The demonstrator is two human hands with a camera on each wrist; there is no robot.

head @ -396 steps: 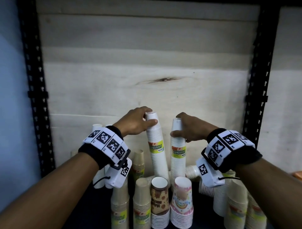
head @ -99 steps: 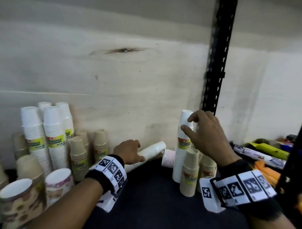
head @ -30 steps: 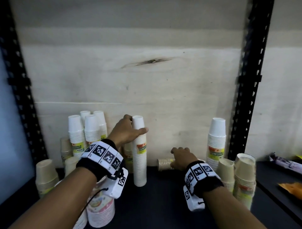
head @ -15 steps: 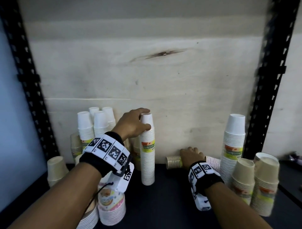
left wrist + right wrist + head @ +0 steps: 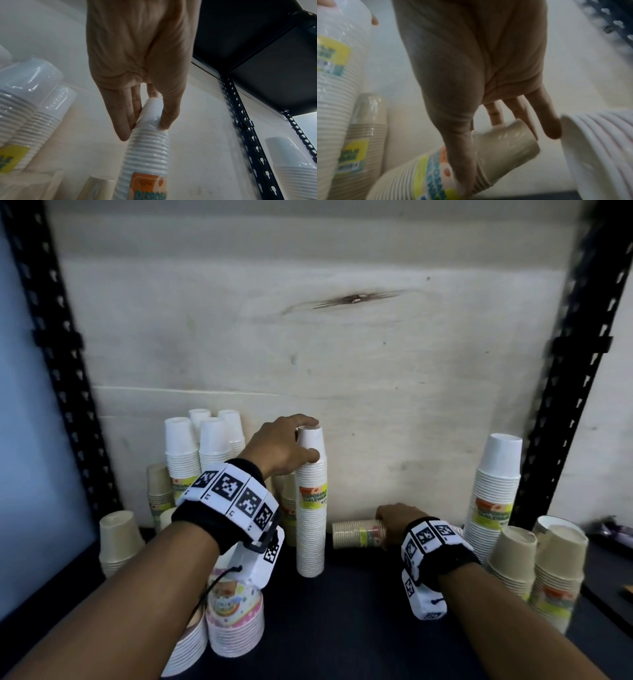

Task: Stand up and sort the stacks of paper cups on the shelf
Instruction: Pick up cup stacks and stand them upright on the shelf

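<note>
A tall white cup stack [image 5: 311, 501] with a yellow label stands upright mid-shelf. My left hand [image 5: 284, 445] grips its top cup between thumb and fingers [image 5: 150, 116]. A tan cup stack [image 5: 358, 534] lies on its side against the back wall. My right hand [image 5: 394, 520] grips the closed end of the lying tan cup stack [image 5: 496, 146], thumb in front and fingers behind. Just right of that hand lies a white ribbed stack [image 5: 597, 148], mostly hidden in the head view.
Upright white stacks [image 5: 195, 446] and tan stacks [image 5: 159, 491] crowd the back left. Patterned cups [image 5: 236, 621] stand front left under my left wrist. A tall white stack [image 5: 496, 491] and tan stacks [image 5: 534, 570] stand right, beside the black upright [image 5: 561, 371]. The dark shelf [image 5: 342, 628] stretches between my arms.
My left hand still holds the upright white stack. My right hand has closed round the end of the lying tan stack. The view shifted slightly left.
</note>
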